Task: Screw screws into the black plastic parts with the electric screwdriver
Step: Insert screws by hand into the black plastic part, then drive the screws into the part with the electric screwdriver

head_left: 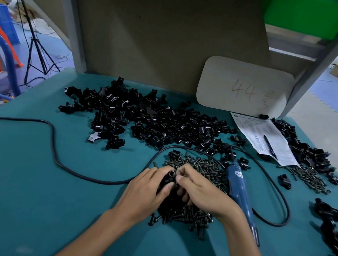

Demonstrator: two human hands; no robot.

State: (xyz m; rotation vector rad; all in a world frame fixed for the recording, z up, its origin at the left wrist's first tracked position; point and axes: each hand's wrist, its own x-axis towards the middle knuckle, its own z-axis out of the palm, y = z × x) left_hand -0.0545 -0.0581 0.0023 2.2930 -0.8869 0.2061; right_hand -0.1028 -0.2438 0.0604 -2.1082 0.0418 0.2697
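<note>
**Head view.** Your left hand [146,188] is at frame centre, fingers and thumb curled round one black plastic part [168,177], bore facing up. Your right hand [200,192] meets it from the right with fingers curled and thumb tip at the part's collar; can't tell what it grasps. Both hands are over the screw pile [199,167]. The electric screwdriver [239,190] lies unheld just right of the r. wrist. Its cable [55,153] loops left across the table [31,185]. The parts heap [154,117] fills upper centre. Open cloth is at lower left. More parts [308,152] crowd the right edge.
</note>
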